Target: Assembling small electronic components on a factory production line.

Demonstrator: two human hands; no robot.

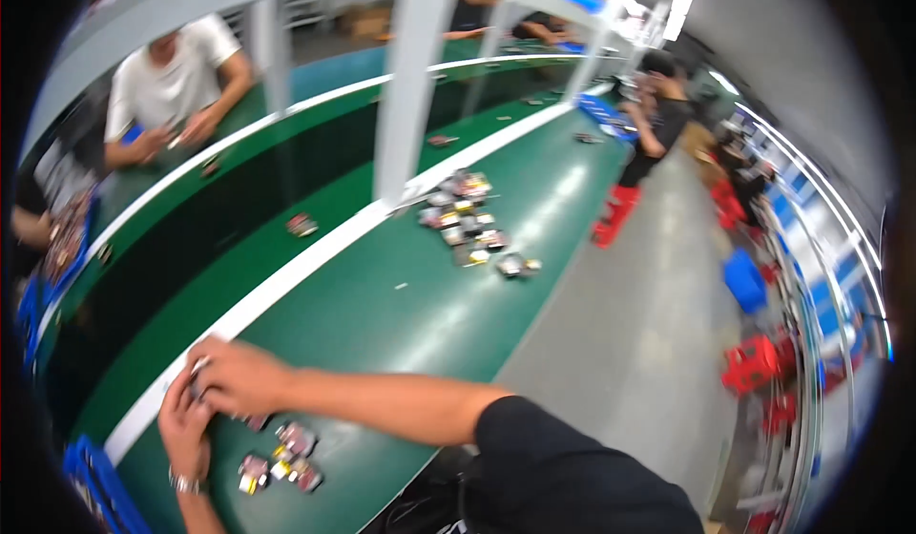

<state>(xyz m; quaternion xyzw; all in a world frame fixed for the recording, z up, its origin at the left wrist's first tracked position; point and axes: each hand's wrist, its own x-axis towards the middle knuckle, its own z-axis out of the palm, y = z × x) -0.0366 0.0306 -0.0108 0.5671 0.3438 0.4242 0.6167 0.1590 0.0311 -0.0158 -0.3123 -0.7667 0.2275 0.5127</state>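
My left hand [183, 421], with a metal-banded watch [187, 483] at its wrist, meets my right hand [244, 377] over the near left of the green worktable [420, 319]. Both hands are closed around a small grey part [199, 372], mostly covered by the fingers. I cannot make out its kind. Just below my hands lies a loose group of small parts [298, 439] in grey, pinkish and yellow, blurred. One more sits partly under my right hand.
Further along the table is a pile of similar parts [463, 214]. Beyond a white rail [286, 281], a conveyor belt [239, 238] carries scattered parts. A blue tray [100, 486] stands at lower left. Co-workers sit across [176, 81] and further down, near red stools [615, 214].
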